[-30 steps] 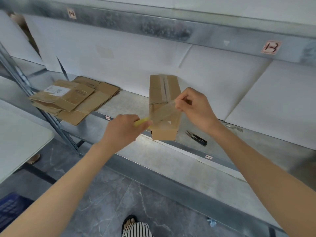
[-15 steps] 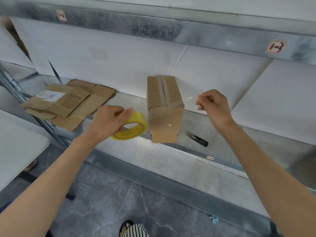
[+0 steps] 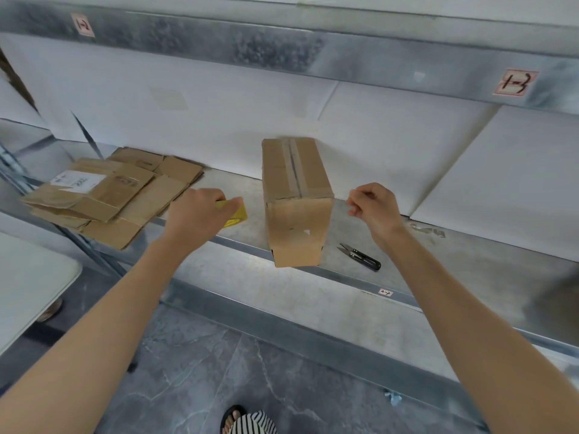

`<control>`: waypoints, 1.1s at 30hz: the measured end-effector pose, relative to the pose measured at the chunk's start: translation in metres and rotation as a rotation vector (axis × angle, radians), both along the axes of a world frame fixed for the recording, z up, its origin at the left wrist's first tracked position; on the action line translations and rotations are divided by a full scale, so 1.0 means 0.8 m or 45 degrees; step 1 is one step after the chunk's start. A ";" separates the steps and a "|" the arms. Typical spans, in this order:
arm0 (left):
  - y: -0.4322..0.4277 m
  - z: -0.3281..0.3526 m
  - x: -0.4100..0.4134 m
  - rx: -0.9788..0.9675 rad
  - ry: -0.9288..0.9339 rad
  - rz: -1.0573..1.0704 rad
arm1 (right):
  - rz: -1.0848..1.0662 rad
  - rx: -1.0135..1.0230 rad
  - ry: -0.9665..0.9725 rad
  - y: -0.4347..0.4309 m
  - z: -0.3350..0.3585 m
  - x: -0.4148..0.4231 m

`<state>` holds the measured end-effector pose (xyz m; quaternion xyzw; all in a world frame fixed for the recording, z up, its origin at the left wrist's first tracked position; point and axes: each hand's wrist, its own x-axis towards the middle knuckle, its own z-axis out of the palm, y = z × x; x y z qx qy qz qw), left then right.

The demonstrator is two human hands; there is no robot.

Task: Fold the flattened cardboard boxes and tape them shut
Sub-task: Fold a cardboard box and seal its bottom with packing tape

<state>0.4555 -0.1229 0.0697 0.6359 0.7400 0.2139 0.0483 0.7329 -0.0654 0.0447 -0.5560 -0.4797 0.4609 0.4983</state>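
A folded cardboard box (image 3: 294,220) stands on the metal shelf (image 3: 407,277), its top seam taped and its near end jutting over the shelf's front edge. Left of the box, my left hand (image 3: 197,217) grips a yellow tape roll (image 3: 235,214) just above the shelf. On the box's right, my right hand (image 3: 372,208) is level with the top edge, thumb and fingers pinched together. A clear tape strip seems to run across the box's front face to those fingers, but it hardly shows. A stack of flattened cardboard boxes (image 3: 103,195) lies at the shelf's left end.
Small black snips (image 3: 360,256) lie on the shelf just right of the box. A metal beam (image 3: 282,48) of the upper shelf runs overhead. A white table corner (image 3: 28,286) is at the lower left, and a sandalled foot (image 3: 238,418) stands on the grey floor.
My hands have moved apart from in front of the box. The left carried the tape roll left and up to the shelf; the right drew away to the box's right side.
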 end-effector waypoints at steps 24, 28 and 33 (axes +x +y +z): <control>0.002 -0.049 0.049 0.038 -0.081 0.064 | 0.148 0.168 -0.988 -0.010 0.065 -0.076; -0.002 -0.047 0.056 0.053 -0.128 0.096 | 0.241 0.024 -1.544 -0.021 0.052 -0.126; -0.014 -0.040 0.050 -0.085 -0.283 0.045 | 0.244 0.019 -1.559 -0.015 0.055 -0.134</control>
